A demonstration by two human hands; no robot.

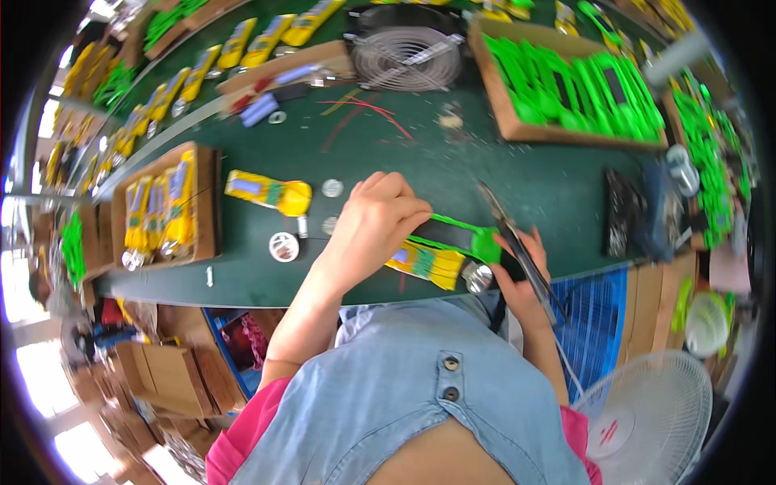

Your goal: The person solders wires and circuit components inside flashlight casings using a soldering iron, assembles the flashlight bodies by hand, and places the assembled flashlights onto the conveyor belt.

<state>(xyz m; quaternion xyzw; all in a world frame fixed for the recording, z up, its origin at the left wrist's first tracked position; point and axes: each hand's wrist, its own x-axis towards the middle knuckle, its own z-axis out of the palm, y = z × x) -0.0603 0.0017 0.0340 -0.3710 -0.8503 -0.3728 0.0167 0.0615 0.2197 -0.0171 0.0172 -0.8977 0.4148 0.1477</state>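
My left hand (pixel 373 222), fingers pinched together, grips the left end of a bright green plastic casing (pixel 485 244) with a dark inner strip. Its right end reaches my right hand (pixel 525 271), which is curled around a long, slim, dark tool (pixel 529 263) with a narrow tip pointing up and away. Blur hides the tool's exact kind. Just below the green casing is a yellow casing (pixel 432 265) with a green circuit board in it, beside a shiny round lamp reflector (pixel 478 277). Another yellow casing (pixel 271 191) lies left of my left hand, near a round silvery part (pixel 284 246).
A cardboard box of yellow pieces (pixel 166 206) stands left, and a box of green casings (pixel 566 85) back right. A round fan (pixel 408 58) sits at the back. Loose red wires (pixel 376 113) lie mid-table. A black pouch (pixel 621 212) is at right; a white fan (pixel 647 420) stands lower right.
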